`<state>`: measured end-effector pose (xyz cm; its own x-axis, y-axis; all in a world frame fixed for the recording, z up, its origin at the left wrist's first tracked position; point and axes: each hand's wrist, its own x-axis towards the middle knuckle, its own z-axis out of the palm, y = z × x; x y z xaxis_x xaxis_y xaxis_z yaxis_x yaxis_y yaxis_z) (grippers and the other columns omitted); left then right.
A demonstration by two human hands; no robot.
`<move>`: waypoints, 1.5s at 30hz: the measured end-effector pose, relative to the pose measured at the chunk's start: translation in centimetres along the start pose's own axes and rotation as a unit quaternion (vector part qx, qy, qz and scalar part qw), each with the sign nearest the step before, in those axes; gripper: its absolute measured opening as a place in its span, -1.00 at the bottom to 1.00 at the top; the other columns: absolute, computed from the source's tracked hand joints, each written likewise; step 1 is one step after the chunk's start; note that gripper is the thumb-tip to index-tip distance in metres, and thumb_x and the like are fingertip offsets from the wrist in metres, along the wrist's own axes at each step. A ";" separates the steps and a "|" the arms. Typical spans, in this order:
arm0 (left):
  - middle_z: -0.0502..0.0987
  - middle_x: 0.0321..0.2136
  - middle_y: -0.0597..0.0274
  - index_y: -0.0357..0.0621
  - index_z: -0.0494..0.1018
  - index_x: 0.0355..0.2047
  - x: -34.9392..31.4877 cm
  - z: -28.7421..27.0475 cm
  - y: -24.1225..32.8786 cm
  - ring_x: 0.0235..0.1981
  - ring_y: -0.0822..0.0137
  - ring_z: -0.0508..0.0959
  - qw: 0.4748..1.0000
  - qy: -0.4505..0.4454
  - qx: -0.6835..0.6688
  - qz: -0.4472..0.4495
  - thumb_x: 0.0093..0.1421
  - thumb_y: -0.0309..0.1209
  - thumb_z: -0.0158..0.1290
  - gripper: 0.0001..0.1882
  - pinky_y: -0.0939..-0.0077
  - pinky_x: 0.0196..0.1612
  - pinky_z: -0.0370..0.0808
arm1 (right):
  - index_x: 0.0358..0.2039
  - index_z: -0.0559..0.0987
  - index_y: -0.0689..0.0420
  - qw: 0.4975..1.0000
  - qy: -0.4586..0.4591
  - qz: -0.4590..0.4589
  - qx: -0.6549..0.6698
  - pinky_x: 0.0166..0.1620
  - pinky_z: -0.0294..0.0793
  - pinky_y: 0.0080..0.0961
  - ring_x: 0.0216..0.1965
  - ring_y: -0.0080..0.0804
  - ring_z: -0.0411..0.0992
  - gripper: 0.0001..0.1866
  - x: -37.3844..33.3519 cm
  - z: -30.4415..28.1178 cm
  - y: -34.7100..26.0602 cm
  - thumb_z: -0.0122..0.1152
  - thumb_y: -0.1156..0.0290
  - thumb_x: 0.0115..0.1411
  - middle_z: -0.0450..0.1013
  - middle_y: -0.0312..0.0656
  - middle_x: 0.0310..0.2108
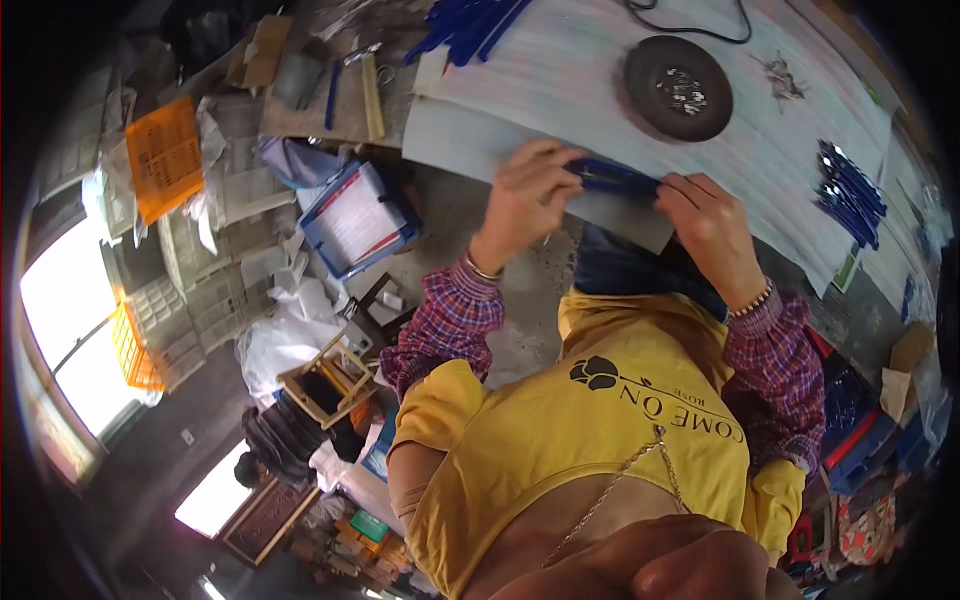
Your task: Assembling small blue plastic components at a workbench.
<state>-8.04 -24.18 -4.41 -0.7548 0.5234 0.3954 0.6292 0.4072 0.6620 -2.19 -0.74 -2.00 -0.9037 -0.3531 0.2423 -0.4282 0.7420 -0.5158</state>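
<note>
My left hand [530, 195] and my right hand [708, 225] grip a dark blue strip-like piece [615, 178] by its two ends, close to the table's near edge. It looks like a pair of narrow straps with a gap between them; its exact kind is unclear. Fingers of both hands are closed on it and hide its tips. Beyond it on the table [540, 100] stands a round dark brown dish [646, 92] with small silvery metal bits [686, 92] inside. Similar blue strips [465, 30] lie in a heap at the far left, and shiny blue pieces [850, 195] are piled on the right.
A small scatter of metal bits [782, 78] lies right of the dish, and a black cable [700, 38] curves behind it. On a side surface at left are a yellow stick [373, 97] and a blue rod [332, 95]. A blue bin [350, 225] holding papers stands below.
</note>
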 end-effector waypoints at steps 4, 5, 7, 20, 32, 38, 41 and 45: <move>0.58 -0.32 0.18 -0.24 0.48 -0.57 -1.0 -2.9 -2.1 -0.23 0.18 0.51 0.994 0.001 0.001 -0.112 -0.24 -0.66 0.17 -0.84 0.42 -0.27 0.50 | -0.47 0.50 0.25 0.998 0.002 -0.052 0.027 -0.33 0.46 -0.40 -0.33 -0.23 0.42 -0.84 3.1 3.4 -0.7 0.14 0.60 -0.18 0.48 -0.13 -0.33; 0.58 -0.33 0.19 -0.24 0.48 -0.57 -1.1 -3.1 -2.2 -0.23 0.18 0.51 0.996 0.009 0.020 -0.090 -0.24 -0.66 0.17 -0.84 0.42 -0.27 0.50 | -0.47 0.50 0.25 0.998 0.000 -0.058 0.035 -0.33 0.46 -0.40 -0.33 -0.23 0.42 -0.84 3.2 3.5 -0.9 0.14 0.60 -0.18 0.48 -0.13 -0.33; 0.59 -0.32 0.19 -0.27 0.48 -0.57 -1.1 -2.6 -1.7 -0.22 0.20 0.51 0.998 0.002 0.024 -0.063 -0.22 -0.65 0.19 -0.85 0.44 -0.27 0.51 | -0.47 0.50 0.25 0.999 0.004 -0.035 0.021 -0.33 0.46 -0.40 -0.33 -0.23 0.42 -0.84 2.8 2.6 -0.9 0.14 0.60 -0.16 0.48 -0.13 -0.33; 0.58 -0.34 0.14 -0.26 0.47 -0.55 -0.8 -1.9 -2.0 -0.25 0.16 0.52 0.999 0.006 0.044 -0.005 -0.20 -0.68 0.15 -0.85 0.44 -0.32 0.53 | -0.46 0.48 0.23 0.999 0.023 -0.008 0.020 -0.31 0.44 -0.39 -0.33 -0.24 0.41 -0.85 1.7 2.4 -0.8 0.17 0.59 -0.14 0.47 -0.17 -0.34; 0.59 -0.38 0.11 -0.26 0.49 -0.56 0.0 2.7 0.4 -0.26 0.19 0.53 0.998 -0.002 -0.062 -0.011 -0.21 -0.70 0.11 -0.85 0.45 -0.29 0.52 | -0.45 0.49 0.24 0.997 0.040 0.042 -0.059 -0.35 0.45 -0.39 -0.36 -0.26 0.42 -0.86 -1.9 -1.0 -0.8 0.18 0.64 -0.11 0.48 -0.18 -0.34; 0.58 -0.37 0.09 -0.28 0.48 -0.57 -0.4 -3.1 -2.2 -0.26 0.19 0.53 0.999 -0.001 0.049 0.001 -0.25 -0.73 0.10 -0.83 0.46 -0.31 0.53 | -0.46 0.48 0.24 0.999 0.038 0.003 0.007 -0.33 0.46 -0.40 -0.34 -0.26 0.42 -0.87 2.1 3.0 -2.0 0.15 0.62 -0.11 0.48 -0.16 -0.33; 0.56 -0.31 0.07 -0.33 0.49 -0.51 -1.7 -4.3 -3.5 -0.32 0.28 0.57 0.997 0.012 0.037 -0.064 -0.17 -0.76 0.08 -0.83 0.51 -0.35 0.58 | -0.51 0.45 0.21 0.999 0.028 -0.025 0.007 -0.32 0.44 -0.44 -0.32 -0.26 0.40 -0.91 4.1 5.4 -2.4 0.14 0.55 -0.09 0.47 -0.17 -0.36; 0.55 -0.29 0.06 -0.35 0.49 -0.49 -1.2 -1.9 -2.3 -0.36 0.33 0.58 0.998 0.001 -0.012 -0.068 -0.14 -0.75 0.07 -0.84 0.52 -0.36 0.59 | -0.48 0.46 0.23 1.000 0.009 0.007 -0.010 -0.32 0.44 -0.42 -0.33 -0.25 0.41 -0.89 2.0 2.6 -2.1 0.16 0.58 -0.09 0.47 -0.17 -0.35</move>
<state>-8.87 -27.19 -5.16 -0.8335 0.4626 0.3022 0.5161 0.4562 0.7250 -3.06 -4.50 -2.61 -0.9096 -0.3317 0.2502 -0.4149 0.7584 -0.5027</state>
